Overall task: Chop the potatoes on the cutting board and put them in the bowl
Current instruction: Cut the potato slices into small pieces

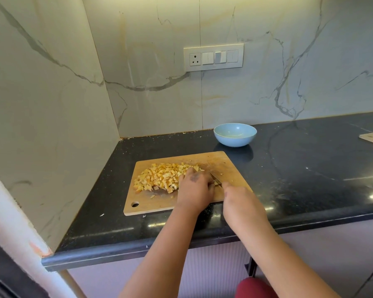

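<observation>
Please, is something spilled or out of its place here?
Yes. Small potato scraps lie on the black counter, off the cutting board. More crumbs sit along the wall. The blue bowl looks empty.

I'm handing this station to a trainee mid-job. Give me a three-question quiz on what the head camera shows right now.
1. True or false: the blue bowl already holds potato pieces.
2. Which hand holds the knife? A left B right
3. Fill in: the diced potatoes lie on the ____ part of the cutting board, as the camera sees it.

Key: 1 false, it looks empty. 2 B, the right hand grips the handle while the left hand rests at the pile's edge. 3 left.
</observation>
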`<state>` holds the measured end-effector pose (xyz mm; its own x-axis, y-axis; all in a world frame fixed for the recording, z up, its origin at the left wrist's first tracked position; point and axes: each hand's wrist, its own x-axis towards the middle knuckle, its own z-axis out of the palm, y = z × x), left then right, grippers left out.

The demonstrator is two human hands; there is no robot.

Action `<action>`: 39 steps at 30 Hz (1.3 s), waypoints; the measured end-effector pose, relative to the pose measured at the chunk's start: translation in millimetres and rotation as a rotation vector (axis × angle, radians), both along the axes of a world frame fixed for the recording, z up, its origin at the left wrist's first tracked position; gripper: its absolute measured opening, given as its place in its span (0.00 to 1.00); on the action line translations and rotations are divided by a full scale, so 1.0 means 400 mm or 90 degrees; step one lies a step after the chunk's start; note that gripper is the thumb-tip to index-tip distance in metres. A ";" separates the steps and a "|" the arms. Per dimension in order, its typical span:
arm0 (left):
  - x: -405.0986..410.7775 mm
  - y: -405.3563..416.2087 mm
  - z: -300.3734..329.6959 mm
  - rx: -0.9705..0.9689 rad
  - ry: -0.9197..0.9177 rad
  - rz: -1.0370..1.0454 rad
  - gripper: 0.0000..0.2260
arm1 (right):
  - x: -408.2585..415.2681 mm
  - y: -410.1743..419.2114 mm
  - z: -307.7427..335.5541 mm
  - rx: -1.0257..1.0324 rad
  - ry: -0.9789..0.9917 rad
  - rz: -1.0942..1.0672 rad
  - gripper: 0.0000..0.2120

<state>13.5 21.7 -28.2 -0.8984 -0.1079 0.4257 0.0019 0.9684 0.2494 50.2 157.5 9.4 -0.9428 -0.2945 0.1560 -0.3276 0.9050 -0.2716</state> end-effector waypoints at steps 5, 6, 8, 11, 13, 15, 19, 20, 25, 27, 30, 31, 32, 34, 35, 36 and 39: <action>0.036 0.001 -0.024 -0.038 0.057 -0.006 0.15 | 0.039 0.051 -0.034 -0.116 0.033 0.000 0.14; 0.041 0.003 -0.025 -0.036 0.070 0.000 0.15 | 0.050 0.052 -0.036 -0.100 0.028 0.007 0.13; 0.048 0.007 -0.025 -0.039 0.070 0.007 0.14 | 0.061 0.045 -0.034 -0.055 0.016 0.013 0.11; 0.051 0.009 -0.023 -0.054 0.046 0.012 0.14 | 0.059 0.017 -0.022 -0.002 0.012 0.017 0.11; 0.052 0.010 -0.021 -0.064 0.059 0.019 0.16 | 0.043 0.003 -0.017 -0.012 0.005 0.013 0.11; 0.050 0.010 -0.032 -0.079 0.078 0.017 0.18 | 0.025 0.010 -0.015 -0.061 -0.017 0.007 0.10; 0.048 0.002 -0.038 -0.090 0.120 0.023 0.09 | 0.016 0.054 -0.014 -0.155 0.008 0.003 0.10; 0.045 0.002 -0.039 -0.094 0.121 0.024 0.07 | 0.020 0.060 -0.012 -0.147 0.012 0.005 0.10; 0.048 0.009 -0.037 -0.087 0.140 0.009 0.15 | 0.034 0.042 -0.016 -0.072 -0.014 0.005 0.12; 0.052 0.007 -0.038 -0.097 0.152 0.010 0.15 | 0.032 0.027 -0.012 -0.045 -0.026 -0.001 0.13; 0.048 0.007 -0.032 -0.099 0.124 0.018 0.15 | 0.026 0.003 0.025 -0.002 -0.052 0.010 0.14; 0.049 0.008 -0.029 -0.093 0.110 0.018 0.14 | 0.025 0.000 0.043 0.012 -0.059 0.014 0.12; 0.052 0.008 -0.028 -0.091 0.102 0.018 0.13 | 0.028 0.005 0.066 0.029 -0.069 0.014 0.11; 0.055 0.009 -0.025 -0.087 0.087 0.013 0.12 | 0.025 0.033 0.107 0.083 -0.092 0.002 0.10; 0.055 0.007 -0.025 -0.083 0.081 0.012 0.13 | 0.021 0.054 0.125 0.108 -0.108 -0.003 0.10; 0.056 0.006 -0.025 -0.081 0.080 0.012 0.13 | 0.013 0.078 0.140 0.123 -0.126 0.001 0.11; 0.057 0.006 -0.028 -0.065 0.101 0.013 0.11 | -0.017 0.156 0.171 0.075 -0.175 0.057 0.08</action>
<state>36.2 24.3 -39.2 -0.8173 -0.0735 0.5715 0.0141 0.9890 0.1474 43.4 219.8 77.8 -0.9143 -0.3796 -0.1415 -0.3365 0.9061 -0.2565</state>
